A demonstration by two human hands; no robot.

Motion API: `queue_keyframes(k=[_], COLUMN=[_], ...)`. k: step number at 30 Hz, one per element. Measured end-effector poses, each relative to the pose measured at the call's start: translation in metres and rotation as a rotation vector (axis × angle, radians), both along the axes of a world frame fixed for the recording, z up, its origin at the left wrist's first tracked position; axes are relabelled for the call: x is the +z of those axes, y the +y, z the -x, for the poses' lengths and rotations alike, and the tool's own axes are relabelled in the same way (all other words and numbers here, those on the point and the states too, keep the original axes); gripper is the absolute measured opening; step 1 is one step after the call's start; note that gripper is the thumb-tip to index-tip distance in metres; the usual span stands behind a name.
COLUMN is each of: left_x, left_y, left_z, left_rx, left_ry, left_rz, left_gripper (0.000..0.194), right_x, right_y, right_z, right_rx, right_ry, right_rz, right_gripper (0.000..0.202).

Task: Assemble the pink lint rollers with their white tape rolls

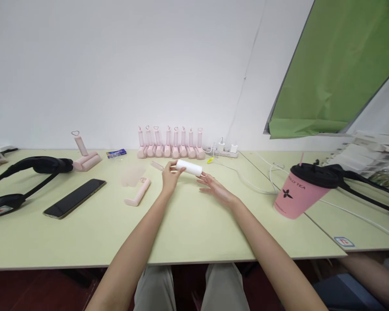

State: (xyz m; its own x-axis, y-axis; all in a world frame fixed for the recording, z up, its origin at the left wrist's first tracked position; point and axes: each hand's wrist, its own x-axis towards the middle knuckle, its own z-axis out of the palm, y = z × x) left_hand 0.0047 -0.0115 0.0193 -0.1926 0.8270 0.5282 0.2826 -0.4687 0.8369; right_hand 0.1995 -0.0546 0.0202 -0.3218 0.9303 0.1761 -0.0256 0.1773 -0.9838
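A white paper roll (189,167), like a lint roller refill, is held just above the table between my hands. My left hand (170,175) pinches its left end with thumb and fingers. At the other end, the fingertips of my right hand (215,188) touch the roll, the fingers stretched out and apart. To the left lie a pink lint roller handle (139,193), a pale pink sheet-like piece (132,175) and a small clear pinkish piece (157,166) close to my left hand.
Several assembled pink lint rollers (171,151) stand along the wall, another pink roller (87,160) farther left. A phone (76,198), black headset (45,165), blue packet (116,153), power strip (226,152), white cable (253,188) and pink cup (294,194) surround the work area. Another person's arm (372,276) shows lower right.
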Motion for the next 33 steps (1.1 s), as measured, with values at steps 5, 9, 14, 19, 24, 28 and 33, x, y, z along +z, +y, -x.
queue_keyframes(k=[5, 9, 14, 19, 24, 28, 33], left_x=[-0.012, -0.026, -0.023, -0.009, 0.007, 0.020, 0.027], left_y=[0.013, 0.014, 0.009, 0.004, -0.003, -0.004, 0.028], left_z=[0.033, 0.041, 0.034, 0.042, 0.062, 0.056, 0.057], left_rx=[0.196, 0.362, 0.439, 0.601, 0.744, 0.754, 0.525], left_ry=[0.201, 0.566, 0.676, 0.729, 0.725, 0.710, 0.973], left_rz=[0.201, 0.364, 0.242, 0.164, 0.159, 0.061, 0.006], left_gripper=[0.040, 0.046, 0.046, 0.028, 0.028, 0.028, 0.041], right_x=[-0.022, -0.034, -0.032, -0.025, -0.022, -0.026, -0.034], right_y=[0.019, 0.027, 0.025, 0.021, 0.021, 0.021, 0.023], right_z=[-0.021, -0.032, -0.030, -0.027, -0.028, -0.031, -0.032], right_rx=[-0.574, -0.601, -0.531, -0.557, -0.602, -0.574, -0.512], right_ry=[-0.728, -1.069, -1.073, -1.011, -0.868, -0.809, -0.840], right_rz=[-0.474, -0.450, -0.476, -0.491, -0.424, -0.441, -0.544], right_gripper=[0.037, 0.039, 0.021, 0.021, 0.026, 0.027, 0.027])
